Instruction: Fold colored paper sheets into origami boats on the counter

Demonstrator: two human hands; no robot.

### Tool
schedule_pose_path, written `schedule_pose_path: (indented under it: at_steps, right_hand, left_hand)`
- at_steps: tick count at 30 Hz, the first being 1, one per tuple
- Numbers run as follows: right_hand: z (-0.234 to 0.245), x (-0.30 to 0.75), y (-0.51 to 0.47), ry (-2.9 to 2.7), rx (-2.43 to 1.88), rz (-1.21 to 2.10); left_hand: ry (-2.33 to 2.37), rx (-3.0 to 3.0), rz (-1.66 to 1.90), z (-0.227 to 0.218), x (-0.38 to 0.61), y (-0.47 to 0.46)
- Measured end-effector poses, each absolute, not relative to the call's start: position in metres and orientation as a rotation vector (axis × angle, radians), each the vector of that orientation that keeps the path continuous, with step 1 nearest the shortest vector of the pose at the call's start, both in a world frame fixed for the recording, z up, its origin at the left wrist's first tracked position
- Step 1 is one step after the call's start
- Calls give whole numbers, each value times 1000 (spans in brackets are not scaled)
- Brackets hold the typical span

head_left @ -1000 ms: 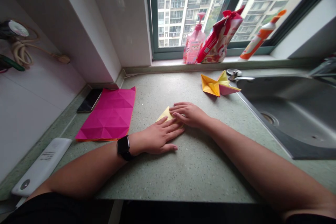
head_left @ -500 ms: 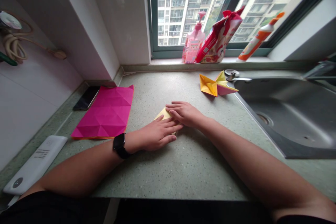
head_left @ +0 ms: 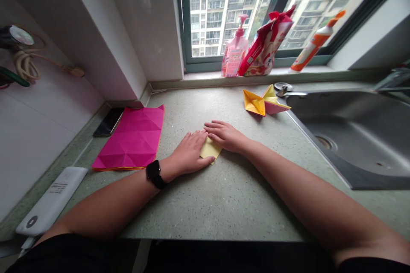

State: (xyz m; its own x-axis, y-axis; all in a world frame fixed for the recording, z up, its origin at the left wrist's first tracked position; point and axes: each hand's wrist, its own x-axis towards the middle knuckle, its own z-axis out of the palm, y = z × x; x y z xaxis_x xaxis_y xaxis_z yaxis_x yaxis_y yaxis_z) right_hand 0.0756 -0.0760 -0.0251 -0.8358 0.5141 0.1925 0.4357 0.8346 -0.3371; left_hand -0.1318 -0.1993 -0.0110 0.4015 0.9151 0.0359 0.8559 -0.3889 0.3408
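Observation:
A small folded piece of pale yellow paper (head_left: 210,148) lies on the counter between my hands, partly covered by them. My left hand (head_left: 191,152) rests flat over its left side, fingers stretched out and thumb along the near edge. From the right, my right hand (head_left: 226,135) presses on the paper's upper right part with its fingers extended. The fingertips of both hands nearly meet at the far edge. Farther back stands a folded paper shape (head_left: 254,103) in orange, yellow and pink.
Creased magenta paper sheets (head_left: 130,138) lie at left beside a dark phone (head_left: 108,122). A white power bank (head_left: 53,200) is near my left forearm. At right is a steel sink (head_left: 358,136). A pump bottle (head_left: 234,53), a red bag (head_left: 267,45) and an orange-white bottle (head_left: 314,47) line the windowsill.
My left hand has turned and slid up and left across the paper, uncovering more of its near part. My right hand has barely moved.

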Motion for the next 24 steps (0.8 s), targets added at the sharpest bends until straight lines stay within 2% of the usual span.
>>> schedule_pose_path:
  at_steps: [11, 24]
  right_hand:
    - [-22, 79, -82, -2899, -863, 264]
    - [-24, 81, -88, -2981, -933, 332]
  left_hand:
    - [1612, 2411, 43, -14, -137, -184]
    - [1637, 2432, -61, -14, -138, -184]
